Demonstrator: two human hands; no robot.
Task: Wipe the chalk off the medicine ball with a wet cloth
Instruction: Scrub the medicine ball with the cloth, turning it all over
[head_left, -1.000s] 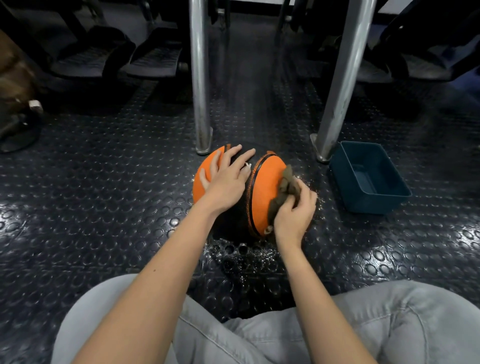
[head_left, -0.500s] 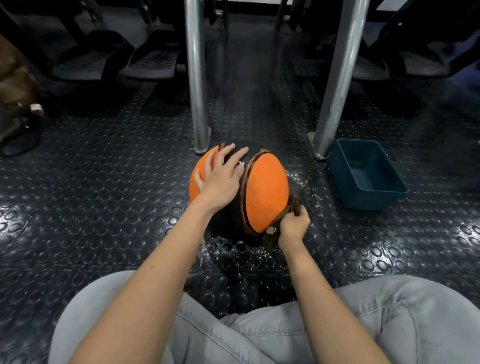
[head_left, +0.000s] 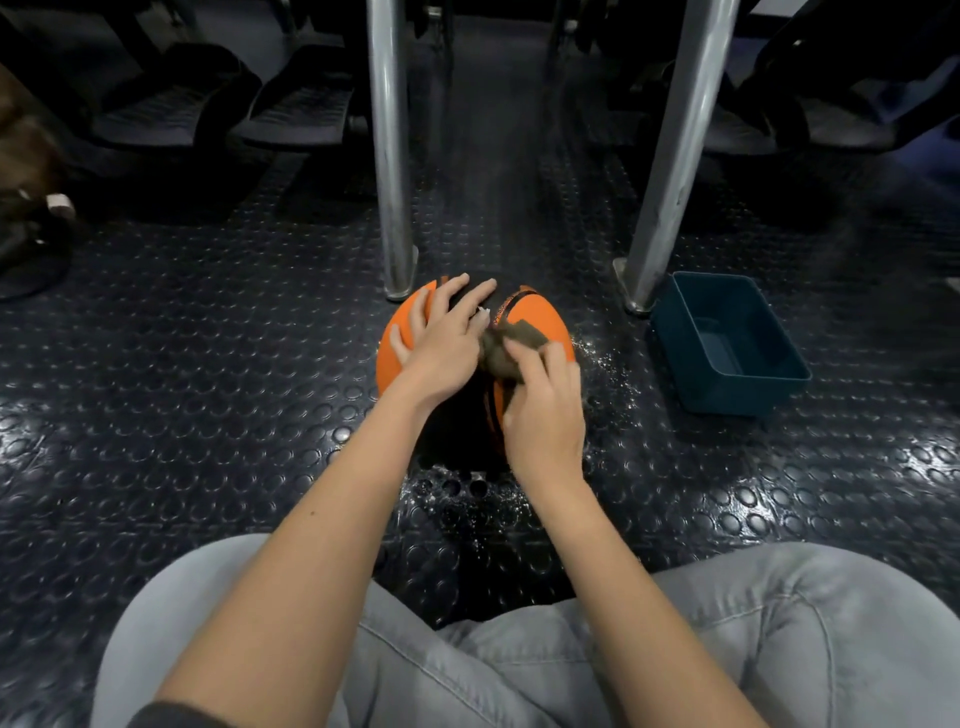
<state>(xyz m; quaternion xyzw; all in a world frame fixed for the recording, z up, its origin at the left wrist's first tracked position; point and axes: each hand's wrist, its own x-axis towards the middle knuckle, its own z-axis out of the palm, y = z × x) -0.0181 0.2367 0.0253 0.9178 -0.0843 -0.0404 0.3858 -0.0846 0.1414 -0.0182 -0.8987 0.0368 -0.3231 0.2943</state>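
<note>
Hands lie close together on top of the ball (head_left: 543, 317). The left hand (head_left: 441, 353) rests flat on its far left side, fingers spread and straight. The right hand (head_left: 545, 415) grips the brown cloth (head_left: 511, 348) and presses it to the upper right of the ball, just beside the left hand's fingers; I cannot tell whether the two hands touch. The right hand is blurred on my feed.

Half a second ago I had that hand and the cloth low on the near right side of the ball, down by the floor (head_left: 208, 389). Now both are up beside the black band (head_left: 467, 415) round the ball's middle. The left hand has not shifted, and the ball sits where it did, on the dark studded floor just near of two metal legs (head_left: 387, 156).

White specks (head_left: 608, 364) and wet patches lie on the floor near and right of the ball. A teal tub (head_left: 737, 397) stands further right, apart from the ball, beside the right leg. Grey trousers (head_left: 779, 623) fill the near edge.
</note>
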